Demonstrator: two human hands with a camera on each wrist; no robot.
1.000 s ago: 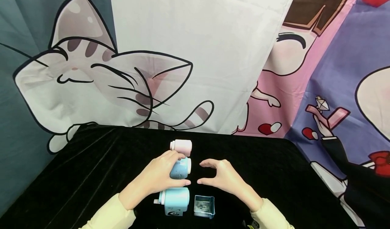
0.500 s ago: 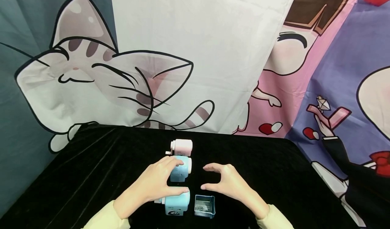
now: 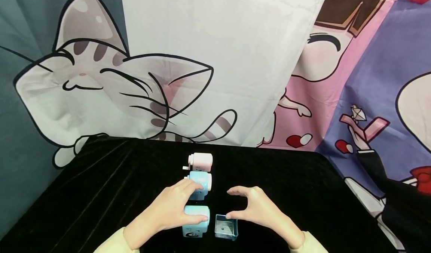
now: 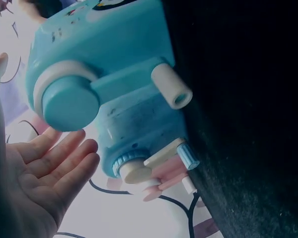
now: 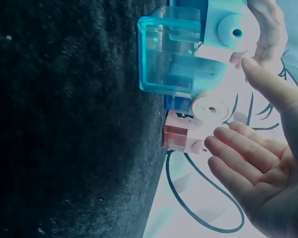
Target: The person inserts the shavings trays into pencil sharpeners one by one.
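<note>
Three crank pencil sharpeners stand in a row: a pink sharpener point(image 3: 203, 162) at the back, a blue sharpener point(image 3: 201, 177) in the middle and a teal sharpener point(image 3: 195, 230) in front. Over the blue and teal ones is my left hand point(image 3: 171, 206), thumb and fingers spread, covering part of both. In the left wrist view its relaxed fingers lie beside the crank of the teal sharpener point(image 4: 124, 44). My right hand point(image 3: 257, 206) holds nothing, its thumb overlapping a clear blue shavings drawer point(image 3: 226, 237). The right wrist view shows that drawer point(image 5: 140, 54) near the right thumb.
Black velvety cloth point(image 3: 296, 193) covers the table. A cartoon-printed curtain point(image 3: 229, 58) hangs behind its back edge. The crank handles point(image 4: 169, 87) stick out on the sharpeners' left side.
Both hands have drawn back toward the front, and the right hand has also shifted right, widening the gap between them. The sharpeners and drawer have stayed in place.
</note>
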